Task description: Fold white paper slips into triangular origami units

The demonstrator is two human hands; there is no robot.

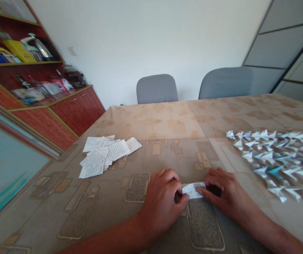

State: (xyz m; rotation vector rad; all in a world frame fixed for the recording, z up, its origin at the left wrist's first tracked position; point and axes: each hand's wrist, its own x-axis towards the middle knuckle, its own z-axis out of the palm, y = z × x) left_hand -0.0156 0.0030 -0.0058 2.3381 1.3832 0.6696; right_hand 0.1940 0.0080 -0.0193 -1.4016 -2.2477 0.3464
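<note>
A small folded strip of printed paper [193,191] is held just over the table between my two hands. My left hand [163,197] pinches its left end between thumb and curled fingers. At the other end, my right hand [224,188] grips the strip, its thumb lying on the near face. To the left lies a loose pile of printed paper slips [101,155], overlapping one another. Several rows of small folded paper pieces [280,155] stand on the table to the right, one of them teal.
A patterned cloth covers the table [164,121]. Two grey chairs [156,88] stand at its far side, before a white wall. On the left is a wooden shelf unit [69,109] holding a kettle [44,49] and other goods. Grey panels [280,46] rise at the right.
</note>
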